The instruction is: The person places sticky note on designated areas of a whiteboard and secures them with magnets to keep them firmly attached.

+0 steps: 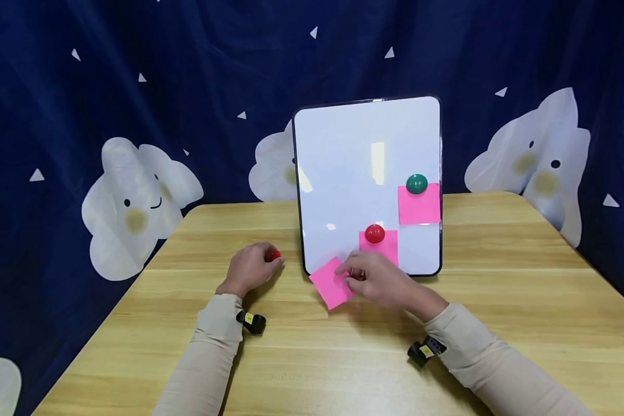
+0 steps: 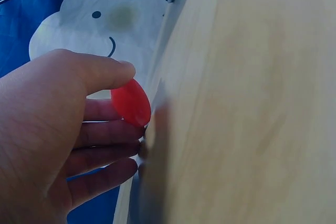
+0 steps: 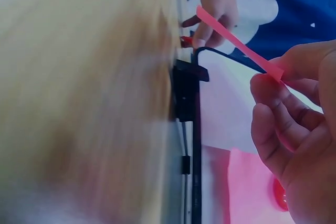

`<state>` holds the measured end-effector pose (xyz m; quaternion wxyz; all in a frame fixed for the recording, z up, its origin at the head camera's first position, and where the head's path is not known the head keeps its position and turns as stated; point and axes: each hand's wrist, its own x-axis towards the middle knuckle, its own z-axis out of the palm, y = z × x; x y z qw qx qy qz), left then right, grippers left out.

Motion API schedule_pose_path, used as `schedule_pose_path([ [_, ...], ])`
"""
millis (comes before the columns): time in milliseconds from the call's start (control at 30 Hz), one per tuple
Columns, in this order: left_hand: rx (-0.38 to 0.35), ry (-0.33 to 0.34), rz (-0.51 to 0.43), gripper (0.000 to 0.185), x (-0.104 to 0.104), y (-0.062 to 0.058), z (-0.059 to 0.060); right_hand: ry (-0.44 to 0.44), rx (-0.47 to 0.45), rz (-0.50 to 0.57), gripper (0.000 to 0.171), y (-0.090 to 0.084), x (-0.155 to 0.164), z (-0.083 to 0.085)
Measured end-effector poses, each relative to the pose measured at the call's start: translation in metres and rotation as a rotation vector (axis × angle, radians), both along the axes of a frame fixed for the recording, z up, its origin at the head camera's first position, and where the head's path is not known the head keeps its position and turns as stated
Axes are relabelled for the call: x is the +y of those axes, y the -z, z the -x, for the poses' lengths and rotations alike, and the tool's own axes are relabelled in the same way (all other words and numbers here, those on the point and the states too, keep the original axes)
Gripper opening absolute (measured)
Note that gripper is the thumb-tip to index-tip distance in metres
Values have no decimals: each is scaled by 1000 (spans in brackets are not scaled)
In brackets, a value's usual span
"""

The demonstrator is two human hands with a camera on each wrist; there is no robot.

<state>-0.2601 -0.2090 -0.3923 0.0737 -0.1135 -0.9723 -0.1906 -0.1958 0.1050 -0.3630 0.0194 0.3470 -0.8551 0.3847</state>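
Note:
A small whiteboard (image 1: 343, 173) stands upright on the wooden table (image 1: 499, 323). Two pink sticky notes hang on it, one (image 1: 420, 205) under a green magnet (image 1: 416, 184), one (image 1: 385, 245) under a red magnet (image 1: 375, 233). My right hand (image 1: 379, 281) pinches a loose pink sticky note (image 1: 329, 283) just in front of the board's lower left corner; the right wrist view shows the note (image 3: 236, 40) edge-on between thumb and fingers. My left hand (image 1: 251, 268) rests on the table left of the board and holds a red magnet (image 2: 131, 102) between thumb and fingers.
A dark blue curtain with white cloud figures (image 1: 135, 202) hangs behind the table. The table's left edge (image 1: 109, 312) and right edge (image 1: 603, 277) are in view. The board's black stand (image 3: 185, 95) shows in the right wrist view.

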Motion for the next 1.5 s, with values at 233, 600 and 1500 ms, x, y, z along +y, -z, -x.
schedule_pose_path([
  [233,-15,4,-3,26,-1,4,1,0,94,42,20,-9,0,6],
  [600,4,-1,-20,26,-1,4,2,23,169,64,16,-25,-5,21],
  [1500,-8,-9,-19,26,-3,4,2,225,370,186,29,-30,-27,47],
])
